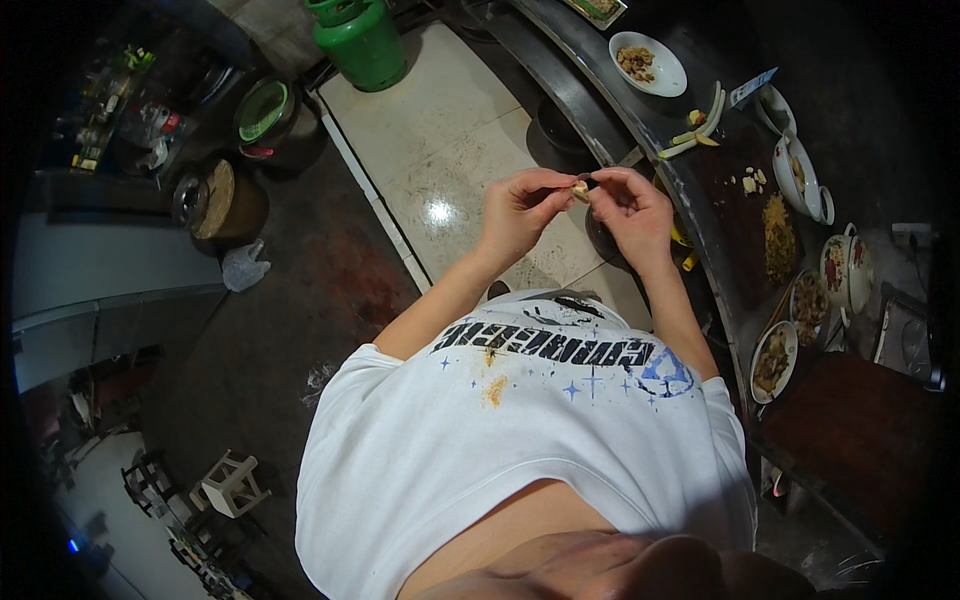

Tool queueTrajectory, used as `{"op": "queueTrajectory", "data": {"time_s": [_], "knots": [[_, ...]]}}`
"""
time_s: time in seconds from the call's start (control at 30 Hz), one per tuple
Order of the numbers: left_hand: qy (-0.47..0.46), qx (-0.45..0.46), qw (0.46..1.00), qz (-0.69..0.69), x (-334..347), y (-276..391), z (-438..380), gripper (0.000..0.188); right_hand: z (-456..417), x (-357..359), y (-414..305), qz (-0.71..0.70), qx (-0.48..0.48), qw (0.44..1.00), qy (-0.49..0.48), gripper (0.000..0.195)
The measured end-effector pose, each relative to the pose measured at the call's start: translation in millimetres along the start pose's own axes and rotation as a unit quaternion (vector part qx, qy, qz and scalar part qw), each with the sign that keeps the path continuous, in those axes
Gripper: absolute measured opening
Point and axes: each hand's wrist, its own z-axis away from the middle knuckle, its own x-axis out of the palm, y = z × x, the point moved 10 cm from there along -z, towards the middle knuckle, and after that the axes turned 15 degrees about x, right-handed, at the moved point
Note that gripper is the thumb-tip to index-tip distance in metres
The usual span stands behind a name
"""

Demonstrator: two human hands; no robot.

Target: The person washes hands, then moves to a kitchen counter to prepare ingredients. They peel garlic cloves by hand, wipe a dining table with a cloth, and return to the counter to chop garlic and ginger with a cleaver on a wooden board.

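Observation:
My left hand (pixel 523 206) and my right hand (pixel 632 212) meet at the fingertips in front of my chest. Between them they pinch a small pale piece of food (pixel 580 192), which looks like a garlic clove. A dark bit shows at its upper end, too small to name. To the right of my right hand, on a dark cutting board, lie cut pale pieces (pixel 752 181) and a heap of finely chopped yellowish-green food (pixel 778 232). Long pale green stalks (pixel 705 124) rest on the counter beyond, beside a small yellow-and-red chunk (pixel 696 118).
The dark counter's edge (pixel 694 217) curves along my right. On it stand a white bowl of chopped food (pixel 667 71), a floral enamel pot (pixel 844 271) and a plate of food (pixel 774 361). A green gas cylinder (pixel 364 45), lidded vessel (pixel 221 199) and stool (pixel 231 484) occupy the floor.

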Motion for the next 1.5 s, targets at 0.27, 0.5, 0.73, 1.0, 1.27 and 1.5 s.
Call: {"op": "queueTrajectory", "data": {"time_s": [0.27,0.5,0.73,1.0,1.27,1.5], "knots": [[-0.006,-0.1,0.995,-0.003,0.1,-18.6,9.3,0.013,9.6,10.2,-23.4,0.141,-0.09,0.986,0.025,0.012],[-0.007,-0.087,0.996,-0.023,-5.5,-20.7,10.1,0.007,5.7,17.2,-7.8,0.122,-0.034,0.992,0.0,0.012],[-0.032,-0.109,0.992,-0.061,0.5,-23.9,15.4,0.007,-4.2,19.3,36.0,-0.012,0.066,0.997,-0.041,0.016],[-0.035,-0.029,0.983,-0.178,-8.0,-14.7,9.9,0.008,-8.5,27.6,37.4,-0.123,0.101,0.982,-0.1,0.023],[0.02,-0.1,0.995,-0.015,-18.8,-32.8,14.5,0.01,-6.4,35.9,43.4,-0.157,0.128,0.969,-0.144,0.03],[0.047,-0.193,0.969,0.148,-14.2,-58.2,19.4,0.012,-4.1,20.3,68.4,-0.287,0.225,0.913,-0.185,0.025]]}}
